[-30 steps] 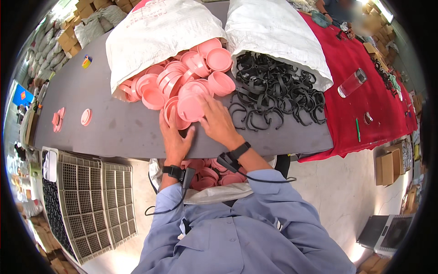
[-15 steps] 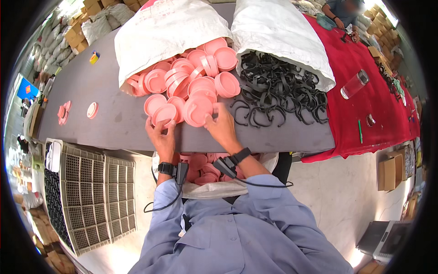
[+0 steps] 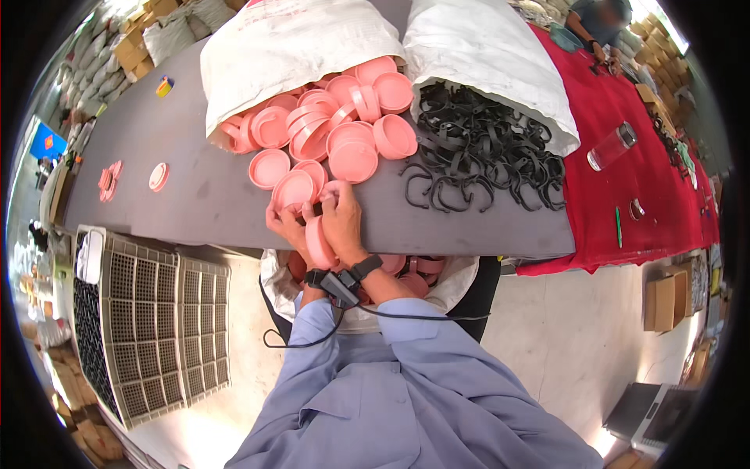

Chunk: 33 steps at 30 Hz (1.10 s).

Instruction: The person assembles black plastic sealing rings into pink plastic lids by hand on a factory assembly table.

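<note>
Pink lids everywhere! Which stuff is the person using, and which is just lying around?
In use:
round pink plastic lids
pink lid between left hand and right hand
white sack

Lying about:
black plastic clips
clear glass tumbler
red cloth

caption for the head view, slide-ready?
Both hands hold a pink lid at the grey table edge, beside spilled pink lids and black clips.

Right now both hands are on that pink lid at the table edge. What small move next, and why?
Probably lower the pink lid straight into the open sack beneath: left hand and right hand hold it over the table edge, where similar lids already lie.
</note>
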### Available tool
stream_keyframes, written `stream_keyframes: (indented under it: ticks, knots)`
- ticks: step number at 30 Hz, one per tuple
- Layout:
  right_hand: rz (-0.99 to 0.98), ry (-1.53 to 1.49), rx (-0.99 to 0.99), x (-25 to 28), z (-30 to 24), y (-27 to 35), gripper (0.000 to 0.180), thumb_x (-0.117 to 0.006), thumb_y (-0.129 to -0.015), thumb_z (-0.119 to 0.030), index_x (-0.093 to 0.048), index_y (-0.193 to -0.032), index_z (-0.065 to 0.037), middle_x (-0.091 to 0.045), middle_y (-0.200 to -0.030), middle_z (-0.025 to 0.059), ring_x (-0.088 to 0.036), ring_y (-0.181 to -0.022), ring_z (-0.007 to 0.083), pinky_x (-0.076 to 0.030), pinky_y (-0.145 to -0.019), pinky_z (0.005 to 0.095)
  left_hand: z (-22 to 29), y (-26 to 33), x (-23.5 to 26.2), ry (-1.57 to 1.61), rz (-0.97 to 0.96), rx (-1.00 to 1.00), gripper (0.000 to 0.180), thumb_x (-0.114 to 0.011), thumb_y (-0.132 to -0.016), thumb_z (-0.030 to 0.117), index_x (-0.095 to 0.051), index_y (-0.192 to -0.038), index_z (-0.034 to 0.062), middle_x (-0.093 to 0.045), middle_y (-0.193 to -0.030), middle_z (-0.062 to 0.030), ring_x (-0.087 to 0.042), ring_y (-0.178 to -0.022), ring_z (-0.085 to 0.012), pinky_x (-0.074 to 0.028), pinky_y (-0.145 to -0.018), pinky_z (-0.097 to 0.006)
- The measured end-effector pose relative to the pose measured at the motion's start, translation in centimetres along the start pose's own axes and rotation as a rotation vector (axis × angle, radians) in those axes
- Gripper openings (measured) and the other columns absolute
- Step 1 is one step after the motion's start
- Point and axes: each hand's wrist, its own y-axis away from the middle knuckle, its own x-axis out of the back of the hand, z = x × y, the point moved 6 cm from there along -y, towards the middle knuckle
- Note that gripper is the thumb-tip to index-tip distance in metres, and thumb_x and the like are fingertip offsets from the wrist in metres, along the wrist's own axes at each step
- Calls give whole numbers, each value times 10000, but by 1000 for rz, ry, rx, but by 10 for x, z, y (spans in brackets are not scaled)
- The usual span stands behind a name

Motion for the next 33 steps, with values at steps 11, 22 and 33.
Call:
stream_keyframes:
  ticks: [11,22,33]
  knots:
    - [-348,-1,45,19,-23,22,304,-640,-1024,-324,-599,-992,-25,-681,-918,249,-654,-881,486,-513,-752,557,-19,2,-3,60,70,69,406,-499,-1122,371,-526,-1140,-34,-556,-1168,-178,-559,-1118,-281,-475,-968,-438]
    - [-76,562,33,59,21,-51,512,-806,-883,-339,-546,-1094,49,-620,-1108,312,-607,-1061,490,-508,-883,548,-22,-2,53,577,-122,682,622,-399,-1117,570,-588,-1252,-7,-700,-993,-129,-701,-727,-231,-569,-669,-336]
    - [-110,876,148,132,1,-43,415,-779,-890,-204,-553,-1190,-29,-638,-1108,206,-697,-922,428,-590,-752,504,8,17,39,667,-505,752,322,-633,-1075,292,-613,-1240,16,-723,-1014,-85,-724,-774,-148,-615,-644,-284]
